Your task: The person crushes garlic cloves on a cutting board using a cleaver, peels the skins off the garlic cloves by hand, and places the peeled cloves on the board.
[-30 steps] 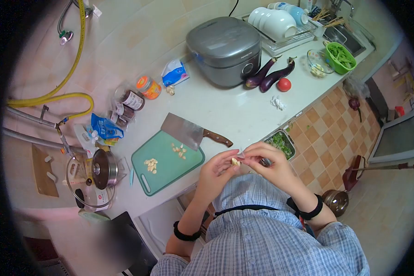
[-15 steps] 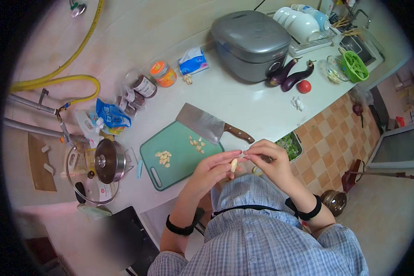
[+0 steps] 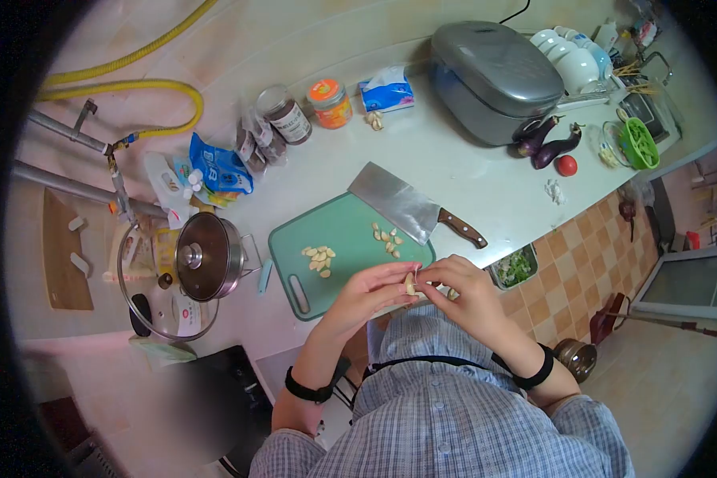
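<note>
Broadly, counter: we have the white counter [image 3: 486, 187] running in front of us, and every clock direction below is read from the middle of the green board.
Rice cooker: at 1 o'clock, we see the big grey cooker [image 3: 498, 80], lid down.
Green board: we see the cutting board [image 3: 334, 227] lying flat on the counter, near its front edge.
Pot: at 9 o'clock, the lidded pot [image 3: 207, 267] sits well over from our hands.
Knife: at 2 o'clock, the cleaver [image 3: 394, 203] lies with its blade over the board's corner and its wooden handle out on the counter.
Left hand: at 4 o'clock, our left hand [image 3: 366, 295] holds one garlic clove [image 3: 409, 284] in its fingertips, drawn narrow.
Right hand: just beside it, our right hand [image 3: 466, 295] has its fingertips at that same clove; whether they pinch it or only its skin, we cannot tell.
Eggplants: at 2 o'clock, we find two purple eggplants [image 3: 558, 147] beside the cooker.
Tissue pack: at 12 o'clock, the blue and white pack [image 3: 388, 94] stands near the wall.
Tomato: at 2 o'clock, one red tomato [image 3: 566, 166] sits close by the eggplants.
Garlic bits: on the board we see two loose groups, the pale pieces [image 3: 319, 260] at 9 o'clock and the others [image 3: 387, 237] at 2 o'clock.
</note>
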Demonstrator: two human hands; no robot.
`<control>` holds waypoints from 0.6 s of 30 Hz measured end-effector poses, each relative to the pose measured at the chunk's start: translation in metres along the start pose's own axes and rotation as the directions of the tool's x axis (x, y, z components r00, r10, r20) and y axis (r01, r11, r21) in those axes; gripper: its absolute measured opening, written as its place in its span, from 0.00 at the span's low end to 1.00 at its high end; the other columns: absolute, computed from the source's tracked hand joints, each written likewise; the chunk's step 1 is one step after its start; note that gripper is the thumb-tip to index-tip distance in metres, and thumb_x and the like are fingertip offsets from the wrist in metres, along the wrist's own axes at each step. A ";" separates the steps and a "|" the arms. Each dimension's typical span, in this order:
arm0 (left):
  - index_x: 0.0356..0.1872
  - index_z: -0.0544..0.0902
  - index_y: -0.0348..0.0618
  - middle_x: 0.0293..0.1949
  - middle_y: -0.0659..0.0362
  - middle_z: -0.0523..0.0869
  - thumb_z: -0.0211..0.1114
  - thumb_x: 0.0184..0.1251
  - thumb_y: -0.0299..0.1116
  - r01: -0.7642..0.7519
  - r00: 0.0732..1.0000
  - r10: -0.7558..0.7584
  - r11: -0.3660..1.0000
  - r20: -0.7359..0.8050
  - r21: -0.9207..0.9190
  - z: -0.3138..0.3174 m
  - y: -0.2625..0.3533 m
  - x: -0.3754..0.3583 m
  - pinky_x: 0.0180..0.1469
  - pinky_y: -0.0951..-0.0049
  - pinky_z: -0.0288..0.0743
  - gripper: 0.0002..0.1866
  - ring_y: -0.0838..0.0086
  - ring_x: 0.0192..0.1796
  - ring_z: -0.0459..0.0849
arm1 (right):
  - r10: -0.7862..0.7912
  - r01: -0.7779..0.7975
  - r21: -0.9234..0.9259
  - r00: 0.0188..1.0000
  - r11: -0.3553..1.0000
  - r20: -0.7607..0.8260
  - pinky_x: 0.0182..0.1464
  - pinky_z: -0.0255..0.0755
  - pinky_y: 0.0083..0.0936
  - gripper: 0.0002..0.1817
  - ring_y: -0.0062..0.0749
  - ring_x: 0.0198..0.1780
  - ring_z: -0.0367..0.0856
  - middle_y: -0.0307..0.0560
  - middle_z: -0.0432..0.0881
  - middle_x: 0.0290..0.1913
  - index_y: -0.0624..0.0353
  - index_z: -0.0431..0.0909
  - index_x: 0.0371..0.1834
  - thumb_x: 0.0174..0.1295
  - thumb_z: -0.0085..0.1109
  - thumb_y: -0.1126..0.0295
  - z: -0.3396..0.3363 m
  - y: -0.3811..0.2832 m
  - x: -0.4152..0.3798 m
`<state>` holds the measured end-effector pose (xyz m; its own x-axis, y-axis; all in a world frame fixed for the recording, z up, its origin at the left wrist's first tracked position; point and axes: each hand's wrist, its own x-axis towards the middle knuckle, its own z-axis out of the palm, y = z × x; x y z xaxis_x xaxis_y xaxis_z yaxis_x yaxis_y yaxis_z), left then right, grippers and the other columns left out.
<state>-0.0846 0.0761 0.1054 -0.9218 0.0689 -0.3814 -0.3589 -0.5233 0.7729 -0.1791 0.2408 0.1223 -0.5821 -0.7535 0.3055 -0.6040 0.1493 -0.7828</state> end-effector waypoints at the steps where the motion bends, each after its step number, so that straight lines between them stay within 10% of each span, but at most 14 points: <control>1: 0.57 0.66 0.31 0.57 0.51 0.71 0.52 0.63 0.23 -0.002 1.000 0.002 1.000 -0.002 -0.003 -0.004 0.000 -0.003 0.56 0.67 0.71 0.20 0.67 0.55 0.74 | 0.034 -0.034 0.010 0.999 0.999 -0.005 0.34 0.72 0.26 0.06 0.33 0.33 0.77 0.41 0.79 0.32 0.56 0.78 0.31 0.49 0.61 0.73 0.006 -0.002 0.001; 18: 0.56 0.69 0.33 0.53 0.51 0.75 0.55 0.61 0.24 -0.075 0.996 0.078 0.996 -0.045 0.055 -0.050 0.003 -0.050 0.56 0.69 0.70 0.20 0.67 0.53 0.76 | 0.308 -0.320 0.344 0.947 0.883 0.091 0.29 0.69 0.16 0.06 0.22 0.30 0.76 0.41 0.80 0.32 0.62 0.79 0.33 0.52 0.59 0.76 0.066 -0.021 0.007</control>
<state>-0.0321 0.0289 0.1014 -0.9394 -0.0107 -0.3426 -0.2959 -0.4795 0.8262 -0.1350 0.1901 0.1050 -0.6879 -0.7258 -0.0015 -0.1596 0.1533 -0.9752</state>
